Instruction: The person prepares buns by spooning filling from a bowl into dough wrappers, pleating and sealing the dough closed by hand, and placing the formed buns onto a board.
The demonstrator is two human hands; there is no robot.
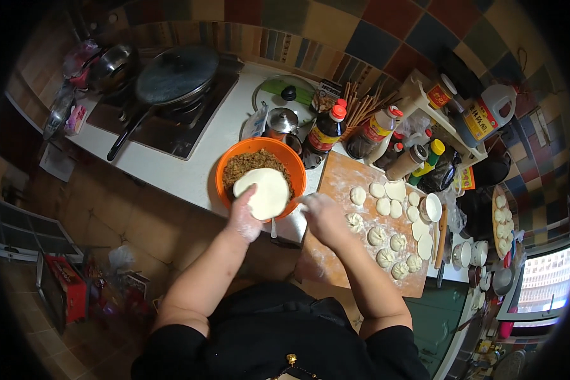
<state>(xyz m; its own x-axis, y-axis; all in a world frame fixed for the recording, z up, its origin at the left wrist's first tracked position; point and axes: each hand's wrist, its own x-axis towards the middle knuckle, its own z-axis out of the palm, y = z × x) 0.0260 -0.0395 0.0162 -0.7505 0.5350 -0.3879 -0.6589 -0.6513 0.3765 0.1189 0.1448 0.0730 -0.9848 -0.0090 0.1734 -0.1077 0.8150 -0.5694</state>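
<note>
My left hand (245,219) holds a round, flat dough wrapper (265,194), its thumb lying on top. The wrapper hangs over an orange plastic bowl (221,178) of brown minced filling (256,159) and hides part of it. A metal spoon handle (273,229) sticks out over the bowl's near rim. Just right of the bowl is my floury right hand (324,219), slightly blurred, index finger apart, nothing visible in it. Beneath that arm, a floured wooden board (327,263) carries several pleated buns (376,235), dough pieces (357,195) and flat wrappers (424,245).
A lidded frying pan (178,76) sits on the stove (171,135) at left. Sauce bottles (324,133) and a chopstick basket (354,126) stand behind the board. At its right are a white bowl (431,207) and a rolling pin (441,237). More buns fill a tray (496,223).
</note>
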